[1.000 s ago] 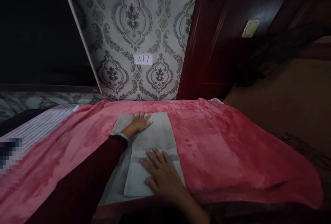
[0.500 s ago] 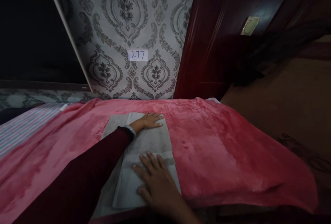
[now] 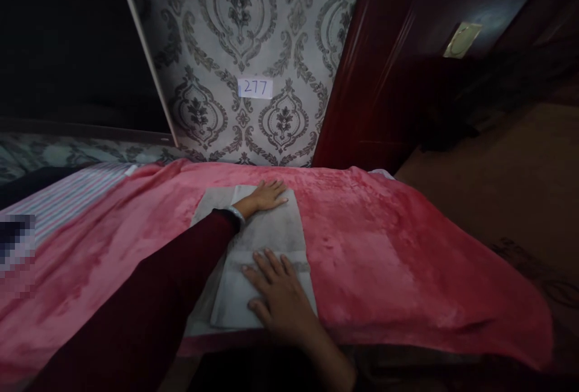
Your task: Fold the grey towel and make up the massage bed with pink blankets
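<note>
We see the burgundy sleeve (image 3: 149, 289) of the left arm crossing the folded, pale grey, rectangular cloth (image 3: 271, 232), hiding much of its left edge. Our left hand (image 3: 266, 196) lies flat near the cloth's far edge, fingers spread; our right hand (image 3: 283, 301) rests on the nearer part, fingers also spread, its palm and wrist covering the cloth's near right corner. We cannot make out how many layers lie underneath. A patch of coarse squares masks whatever is at the left margin, and the large black screen (image 3: 76, 42) is cut off at upper left. Shadow swallows the area below the near edge.

The cloth lies on the plush pink-red blanket (image 3: 362, 259), close to that near edge. Right of the cloth, the blanket spreads wide and fairly flat; its far edge runs along the grey damask-patterned wall (image 3: 283, 36).
</note>
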The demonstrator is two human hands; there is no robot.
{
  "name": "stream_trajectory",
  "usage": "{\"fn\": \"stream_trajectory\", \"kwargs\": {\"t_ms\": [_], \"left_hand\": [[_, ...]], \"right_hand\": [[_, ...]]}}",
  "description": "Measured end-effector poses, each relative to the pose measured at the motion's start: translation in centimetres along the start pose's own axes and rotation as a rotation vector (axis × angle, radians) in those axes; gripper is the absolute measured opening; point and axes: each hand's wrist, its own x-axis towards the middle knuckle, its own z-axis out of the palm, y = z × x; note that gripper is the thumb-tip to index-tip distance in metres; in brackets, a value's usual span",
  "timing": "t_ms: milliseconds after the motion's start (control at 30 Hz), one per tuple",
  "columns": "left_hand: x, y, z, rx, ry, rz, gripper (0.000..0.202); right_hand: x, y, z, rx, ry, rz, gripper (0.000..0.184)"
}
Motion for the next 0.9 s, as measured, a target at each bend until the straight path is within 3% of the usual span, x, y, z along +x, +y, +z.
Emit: {"fn": "stream_trajectory", "kwargs": {"t_ms": [133,300,433,567,667,767,900], "left_hand": [[-4.7,-2.0,0.8,0.003,0.027,0.079,0.069],[-7.7,-3.3,2.1,0.001,0.026,-0.067,0.067],[-7.6,-2.1,1.5,0.011,0.022,-0.085,0.069],[-9.4,-0.6,0.4,0.074,0.069,-0.233,0.07],[-13.1,0.5,0.5,0.075,0.09,-0.113,0.068],[-18.0,2.0,2.0,0.032,0.074,0.048,0.067],[-22.5,3.5,4.4,-0.027,0.06,0.021,0.067]], "right_hand": [[0.0,0.2,0.4,-0.04,0.012,-0.002,0.063],[-0.1,0.2,0.5,-0.071,0.027,-0.001,0.06],[-0.1,0.0,0.5,-0.12,0.033,0.013,0.059],[0.1,-0.3,0.2,-0.172,0.015,0.017,0.057],[-0.1,-0.5,0.2,-0.183,-0.002,0.04,0.057],[-1.1,-0.8,0.4,-0.189,-0.001,0.078,0.056],[-3.0,-1.0,1.2,-0.203,0.03,0.082,0.061]]}}
